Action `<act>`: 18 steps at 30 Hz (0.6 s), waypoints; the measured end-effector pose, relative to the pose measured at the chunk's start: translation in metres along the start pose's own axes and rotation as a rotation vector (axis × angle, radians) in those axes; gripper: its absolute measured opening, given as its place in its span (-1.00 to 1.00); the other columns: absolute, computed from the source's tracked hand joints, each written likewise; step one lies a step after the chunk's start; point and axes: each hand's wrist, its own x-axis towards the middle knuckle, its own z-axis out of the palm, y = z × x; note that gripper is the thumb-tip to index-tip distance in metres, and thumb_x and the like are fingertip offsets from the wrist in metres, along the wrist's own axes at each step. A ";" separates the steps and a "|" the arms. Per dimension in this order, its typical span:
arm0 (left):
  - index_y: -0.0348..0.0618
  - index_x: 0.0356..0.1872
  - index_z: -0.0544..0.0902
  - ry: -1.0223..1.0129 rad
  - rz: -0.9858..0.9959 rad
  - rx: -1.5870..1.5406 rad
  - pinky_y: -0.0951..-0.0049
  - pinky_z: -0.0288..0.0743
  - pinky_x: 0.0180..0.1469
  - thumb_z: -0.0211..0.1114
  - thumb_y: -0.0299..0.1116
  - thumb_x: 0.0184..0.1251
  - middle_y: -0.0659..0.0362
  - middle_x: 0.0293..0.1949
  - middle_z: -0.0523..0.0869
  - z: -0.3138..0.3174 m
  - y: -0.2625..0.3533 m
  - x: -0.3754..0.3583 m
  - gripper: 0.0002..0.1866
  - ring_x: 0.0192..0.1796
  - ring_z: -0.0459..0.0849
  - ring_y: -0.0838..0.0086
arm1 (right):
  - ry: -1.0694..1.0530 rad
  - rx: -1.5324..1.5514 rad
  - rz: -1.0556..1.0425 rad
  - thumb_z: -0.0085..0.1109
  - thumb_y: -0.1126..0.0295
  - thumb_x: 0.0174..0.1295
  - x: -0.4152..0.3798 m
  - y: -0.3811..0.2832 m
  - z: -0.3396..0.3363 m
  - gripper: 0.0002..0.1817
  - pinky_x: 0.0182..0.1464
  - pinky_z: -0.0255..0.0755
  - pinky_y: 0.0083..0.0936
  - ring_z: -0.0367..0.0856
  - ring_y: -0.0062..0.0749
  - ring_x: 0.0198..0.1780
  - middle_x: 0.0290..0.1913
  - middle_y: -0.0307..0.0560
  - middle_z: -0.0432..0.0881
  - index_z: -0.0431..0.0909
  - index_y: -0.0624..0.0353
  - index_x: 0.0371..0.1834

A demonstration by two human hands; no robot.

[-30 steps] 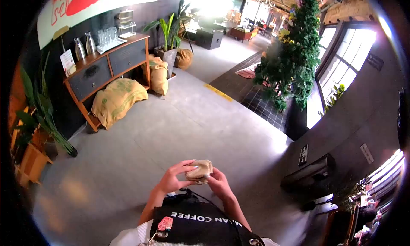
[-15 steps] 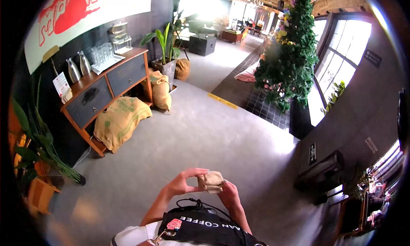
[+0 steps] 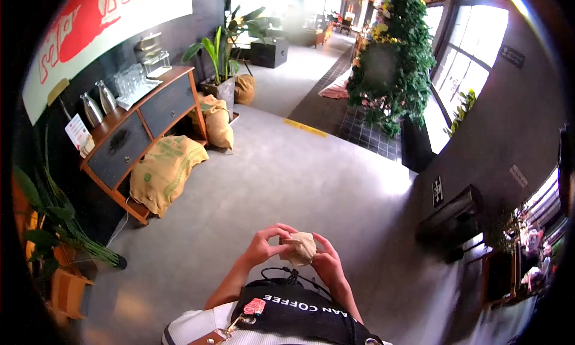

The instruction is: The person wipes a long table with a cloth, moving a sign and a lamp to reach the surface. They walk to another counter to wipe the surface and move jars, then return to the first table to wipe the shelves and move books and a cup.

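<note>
Basically, both hands are on one small beige cloth bundle, held up in front of the apron, over the grey floor. Left hand grips its left side: fingers curved over toward the top edge, thumb lower and in against the bundle, a gap showing between thumb and fingers. Right hand has the right side: one finger reaches up along the upper right edge, thumb side lower down against it. So fingers are pinching cloth on both sides, not spread; the remaining right fingers are too small and overlapped to tell. Bundle looks folded or bunched, rounded in outline; can't tell whether anything is inside. Black cord loops at the top of the apron, just below the hands. Red-and-white tag sits on the apron's left part, near a metal clip and a brown strap. Further out, left: wooden sideboard with two metal carafes and a tray of glasses on top, burlap sack on the floor by its front. Ahead: yellow floor strip, then a decorated tree to the right, beside the window.
</note>
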 end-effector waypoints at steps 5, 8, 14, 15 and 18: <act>-0.23 -0.31 0.64 0.007 -0.068 -0.019 0.44 0.44 0.09 0.39 -0.45 0.12 0.11 -0.10 0.69 0.026 -0.023 0.005 -0.86 -0.01 0.60 0.47 | 0.108 0.058 -0.017 -0.01 0.53 0.19 -0.023 0.000 -0.020 -0.37 0.09 0.41 -0.39 0.52 -0.25 0.06 0.09 0.12 0.49 0.12 0.21 0.38; -0.25 -0.26 0.63 -0.079 -0.177 -0.133 0.46 0.46 0.06 0.38 -0.41 0.17 0.14 -0.09 0.68 0.032 -0.034 0.011 -0.82 -0.04 0.61 0.51 | 0.113 0.041 -0.044 0.06 0.44 0.27 -0.028 0.003 -0.027 -0.42 0.04 0.45 -0.43 0.55 -0.31 0.03 0.09 0.07 0.50 0.16 0.21 0.37; -0.24 -0.09 0.58 -0.295 -0.334 -0.235 0.47 0.48 0.03 0.29 -0.33 0.29 0.18 -0.15 0.66 0.069 -0.049 0.047 -0.75 -0.07 0.60 0.53 | 0.284 0.018 -0.141 0.01 0.27 0.32 -0.063 0.005 -0.043 -0.50 0.07 0.47 -0.33 0.54 -0.27 0.07 0.12 -0.03 0.49 0.26 0.23 0.29; -0.23 -0.08 0.58 -0.347 -0.308 -0.189 0.47 0.47 0.03 0.28 -0.31 0.30 0.17 -0.16 0.67 0.082 -0.042 0.054 -0.74 -0.07 0.60 0.53 | 0.304 0.023 -0.163 0.01 0.26 0.32 -0.072 0.001 -0.050 -0.50 0.07 0.47 -0.32 0.53 -0.27 0.07 0.12 -0.03 0.49 0.26 0.23 0.28; -0.24 -0.07 0.58 -0.474 -0.238 -0.119 0.46 0.45 0.04 0.24 -0.22 0.33 0.17 -0.19 0.68 0.135 -0.017 0.061 -0.70 -0.09 0.59 0.54 | 0.319 0.112 -0.299 -0.01 0.28 0.34 -0.107 -0.005 -0.076 -0.50 0.03 0.46 -0.37 0.52 -0.32 0.04 0.13 -0.02 0.46 0.25 0.24 0.29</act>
